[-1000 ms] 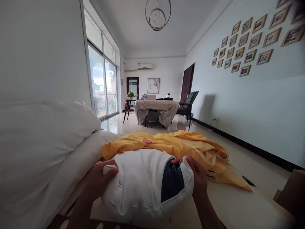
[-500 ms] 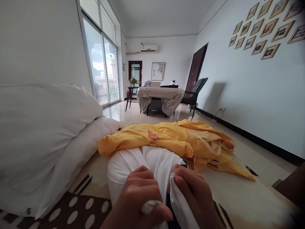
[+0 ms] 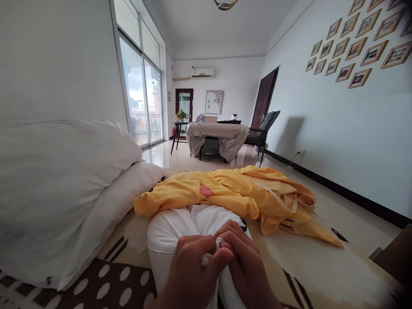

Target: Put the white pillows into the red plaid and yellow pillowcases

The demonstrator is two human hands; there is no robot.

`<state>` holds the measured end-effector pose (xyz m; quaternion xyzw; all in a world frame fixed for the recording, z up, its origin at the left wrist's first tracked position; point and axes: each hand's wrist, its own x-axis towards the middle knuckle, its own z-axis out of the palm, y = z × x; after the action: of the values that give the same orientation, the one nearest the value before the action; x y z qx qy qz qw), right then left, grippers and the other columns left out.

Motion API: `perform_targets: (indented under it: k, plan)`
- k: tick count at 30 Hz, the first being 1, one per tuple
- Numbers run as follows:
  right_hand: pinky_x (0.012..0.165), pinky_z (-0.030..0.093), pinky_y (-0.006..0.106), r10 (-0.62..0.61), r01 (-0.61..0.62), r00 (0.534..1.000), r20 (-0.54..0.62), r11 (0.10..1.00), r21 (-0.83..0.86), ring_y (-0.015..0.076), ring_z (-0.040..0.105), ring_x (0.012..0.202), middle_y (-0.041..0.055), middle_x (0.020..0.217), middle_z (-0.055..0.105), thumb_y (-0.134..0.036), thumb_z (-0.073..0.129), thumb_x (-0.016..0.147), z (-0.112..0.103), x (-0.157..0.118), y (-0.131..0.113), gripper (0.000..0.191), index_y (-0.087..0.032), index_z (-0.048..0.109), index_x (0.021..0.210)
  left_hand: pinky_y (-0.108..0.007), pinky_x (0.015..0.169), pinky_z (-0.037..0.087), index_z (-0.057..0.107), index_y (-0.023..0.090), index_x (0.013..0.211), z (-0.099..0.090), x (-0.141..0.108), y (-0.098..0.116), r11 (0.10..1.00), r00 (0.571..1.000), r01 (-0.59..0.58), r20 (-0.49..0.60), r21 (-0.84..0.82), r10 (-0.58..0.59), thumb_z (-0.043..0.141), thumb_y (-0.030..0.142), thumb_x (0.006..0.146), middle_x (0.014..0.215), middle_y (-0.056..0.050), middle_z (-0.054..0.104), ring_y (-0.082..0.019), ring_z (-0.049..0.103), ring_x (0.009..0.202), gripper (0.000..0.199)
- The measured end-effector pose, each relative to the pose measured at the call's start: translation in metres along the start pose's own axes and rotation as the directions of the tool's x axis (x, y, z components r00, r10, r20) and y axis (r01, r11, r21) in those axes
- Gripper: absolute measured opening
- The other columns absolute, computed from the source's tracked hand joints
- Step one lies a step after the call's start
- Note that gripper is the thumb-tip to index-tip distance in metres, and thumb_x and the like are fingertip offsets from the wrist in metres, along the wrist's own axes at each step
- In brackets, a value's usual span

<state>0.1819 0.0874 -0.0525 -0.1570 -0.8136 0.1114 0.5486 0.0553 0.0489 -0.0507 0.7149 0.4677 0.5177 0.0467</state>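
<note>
White cloth trousers [image 3: 170, 231] lie on the patterned bed cover, with dark parts at an edge. My left hand [image 3: 198, 264] is closed on a bunched bit of the white cloth, which pokes out beside the thumb. Against it, my right hand [image 3: 243, 257] is closed too, with a fold of the same white cloth between its fingers. The two hands touch over the lower part of the trousers. Just beyond the trousers lies a crumpled yellow garment [image 3: 183, 189] with a pink patch.
White pillows [image 3: 64, 171] are piled at the left. The bed cover [image 3: 309, 257] has brown and cream patterns. Farther off stand a covered table [image 3: 225, 128], a dark chair [image 3: 265, 128] and a plant [image 3: 181, 114] on a small stand.
My hands have come together, the right one moving left to meet the left one. Both still grip the white cloth. The view has tilted up slightly.
</note>
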Motion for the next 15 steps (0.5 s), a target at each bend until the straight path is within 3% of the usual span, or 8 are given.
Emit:
perform_targets:
  k: [4,7,11,15]
  plan:
    - [0.065,0.038,0.028,-0.02,0.02,1.0,0.003,0.999,-0.05,0.0115,0.046,0.064,-0.0024,0.065,0.049,-0.014,0.037,0.095,0.0039,-0.0039,-0.0003,0.025,-0.019,0.04,0.071,-0.024,0.047,0.034,0.047,0.02,0.055,0.0008,0.0004,0.0011,0.998,0.998,0.07,-0.01,0.008,-0.069,0.041,0.063,0.088,0.046,0.002,0.053,-0.011,0.047,0.043,0.055]
    - [0.063,0.036,0.027,-0.017,0.017,1.0,-0.016,0.998,-0.054,0.0115,0.045,0.063,-0.0022,0.065,0.049,-0.014,0.035,0.095,0.0052,-0.0043,-0.001,0.026,-0.019,0.039,0.071,-0.023,0.051,0.036,0.046,0.02,0.056,-0.0011,-0.0009,0.0028,0.998,0.999,0.051,0.018,0.045,-0.052,0.05,0.054,0.088,0.049,0.002,0.057,-0.011,0.051,0.046,0.047]
    - [0.062,0.037,0.028,0.0,0.0,1.0,-0.017,1.0,-0.022,0.0124,0.046,0.064,-0.0013,0.065,0.05,-0.015,0.035,0.096,0.0066,-0.0032,-0.0011,0.026,-0.019,0.043,0.072,-0.023,0.052,0.033,0.038,0.019,0.057,-0.0042,-0.0014,0.004,1.0,0.995,0.018,0.095,0.02,-0.02,0.042,0.044,0.095,0.05,0.003,0.053,-0.01,0.045,0.047,0.046]
    - [0.063,0.039,0.029,0.031,-0.031,0.999,-0.027,0.999,0.032,0.0134,0.048,0.066,-0.0007,0.067,0.052,-0.017,0.034,0.098,0.004,-0.0009,0.0024,0.028,-0.02,0.046,0.072,-0.024,0.053,0.031,0.034,0.019,0.058,-0.0028,-0.0011,0.0005,0.992,0.981,0.08,0.184,-0.097,-0.061,0.035,0.047,0.096,0.052,0.002,0.045,-0.01,0.04,0.051,0.047]
